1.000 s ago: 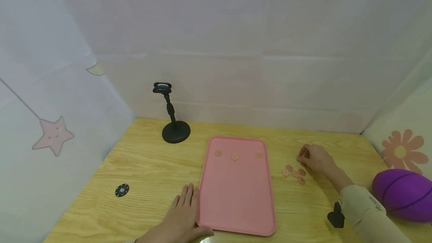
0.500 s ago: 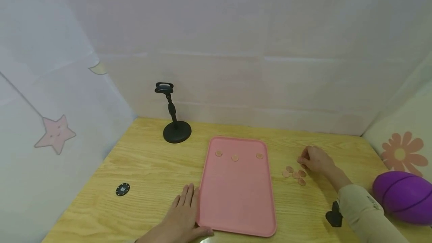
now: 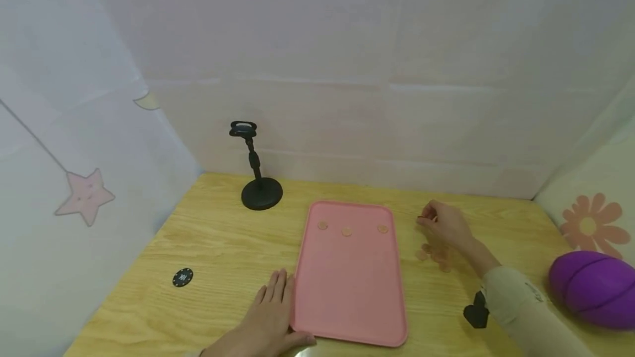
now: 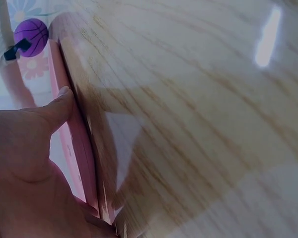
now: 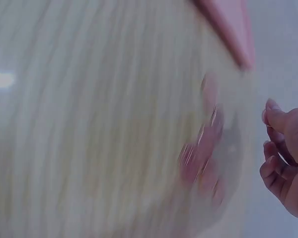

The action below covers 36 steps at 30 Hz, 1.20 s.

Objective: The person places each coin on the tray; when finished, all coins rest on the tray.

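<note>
A pink rectangular tray (image 3: 353, 288) lies on the wooden table with 3 copper-coloured coins in its far part, among them a middle coin (image 3: 346, 231). My left hand (image 3: 265, 318) rests with straight fingers along the tray's left edge, its thumb at the near left corner. To the right of the tray, my right hand (image 3: 448, 228) is raised over the table and pinches a coin (image 3: 421, 217) between thumb and fingertips. Beneath it lie several loose coins (image 3: 421, 255), partly blurred behind the hand. In the right wrist view the coins (image 5: 203, 153) overlap one another.
A black stand (image 3: 262, 193) with a clamp top stands at the back left. A black poker chip (image 3: 182, 277) lies on the left. A purple ball (image 3: 592, 289) sits at the far right, beside the right sleeve. Printed cloth walls (image 3: 317, 125) border the table.
My right hand has lifted from the coin pile and moved left toward the tray with a coin in its fingertips. My left hand has stayed at the tray's edge.
</note>
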{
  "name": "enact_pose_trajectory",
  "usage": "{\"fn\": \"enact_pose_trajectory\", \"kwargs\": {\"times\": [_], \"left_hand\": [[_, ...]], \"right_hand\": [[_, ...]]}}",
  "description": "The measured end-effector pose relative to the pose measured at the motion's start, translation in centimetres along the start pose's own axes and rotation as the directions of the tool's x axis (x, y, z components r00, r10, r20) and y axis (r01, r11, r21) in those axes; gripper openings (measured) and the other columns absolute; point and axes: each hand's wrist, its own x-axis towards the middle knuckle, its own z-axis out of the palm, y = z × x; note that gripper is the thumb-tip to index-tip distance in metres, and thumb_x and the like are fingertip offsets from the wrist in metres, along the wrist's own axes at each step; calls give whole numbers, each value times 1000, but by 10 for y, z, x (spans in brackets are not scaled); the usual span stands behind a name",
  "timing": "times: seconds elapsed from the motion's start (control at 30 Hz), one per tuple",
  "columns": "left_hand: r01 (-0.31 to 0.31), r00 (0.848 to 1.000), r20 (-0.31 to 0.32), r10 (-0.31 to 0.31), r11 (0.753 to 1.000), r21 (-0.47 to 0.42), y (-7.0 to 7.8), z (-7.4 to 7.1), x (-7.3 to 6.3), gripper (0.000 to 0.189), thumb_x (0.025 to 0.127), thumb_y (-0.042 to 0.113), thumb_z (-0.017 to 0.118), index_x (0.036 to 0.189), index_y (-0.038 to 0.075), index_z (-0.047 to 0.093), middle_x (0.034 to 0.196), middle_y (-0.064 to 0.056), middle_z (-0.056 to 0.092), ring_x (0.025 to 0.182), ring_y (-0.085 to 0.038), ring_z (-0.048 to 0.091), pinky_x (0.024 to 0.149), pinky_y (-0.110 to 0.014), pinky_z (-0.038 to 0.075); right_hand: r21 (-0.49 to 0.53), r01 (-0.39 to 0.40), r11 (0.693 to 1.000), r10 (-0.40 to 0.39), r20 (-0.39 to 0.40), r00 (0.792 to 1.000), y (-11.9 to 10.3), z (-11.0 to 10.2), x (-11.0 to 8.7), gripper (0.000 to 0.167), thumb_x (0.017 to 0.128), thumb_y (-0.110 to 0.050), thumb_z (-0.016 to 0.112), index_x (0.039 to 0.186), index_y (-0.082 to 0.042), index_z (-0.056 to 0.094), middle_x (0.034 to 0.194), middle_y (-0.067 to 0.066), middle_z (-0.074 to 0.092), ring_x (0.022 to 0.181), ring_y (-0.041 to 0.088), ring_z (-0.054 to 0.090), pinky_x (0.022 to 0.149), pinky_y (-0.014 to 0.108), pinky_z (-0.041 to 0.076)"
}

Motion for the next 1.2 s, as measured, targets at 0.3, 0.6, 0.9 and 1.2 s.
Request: {"fn": "enact_pose_trajectory", "kwargs": {"times": [0.3,0.6,0.9,1.2], "left_hand": [[-5,1000,-22,5,1000,10,-1,2,3,125,74,83,50,149,-12,20,152,-37,16,141,-51,15,104,-65,26],[-16,998,-55,18,999,39,3,-1,4,123,74,79,57,147,-13,22,151,-37,20,140,-50,18,104,-65,27],[3,1000,-24,-3,1000,16,-1,2,4,124,74,81,55,149,-12,21,151,-36,19,141,-49,17,104,-64,27],[10,1000,3,-10,1000,14,-2,3,5,126,73,83,53,149,-11,19,152,-36,17,141,-50,15,104,-65,25]], "right_hand": [[176,168,970,-194,142,971,-111,51,38,8,88,-15,74,88,-11,68,79,-3,65,69,10,59,62,29,49],[125,298,946,-322,281,904,-155,100,29,11,88,-22,75,84,-16,66,70,-9,60,63,5,53,60,25,46],[101,304,947,-321,260,911,-151,117,27,14,86,-27,76,84,-18,65,69,-10,56,61,6,50,59,25,44],[13,305,952,-302,177,937,-124,84,23,13,89,-27,73,92,-16,66,82,-9,59,73,9,55,67,28,47]]}}
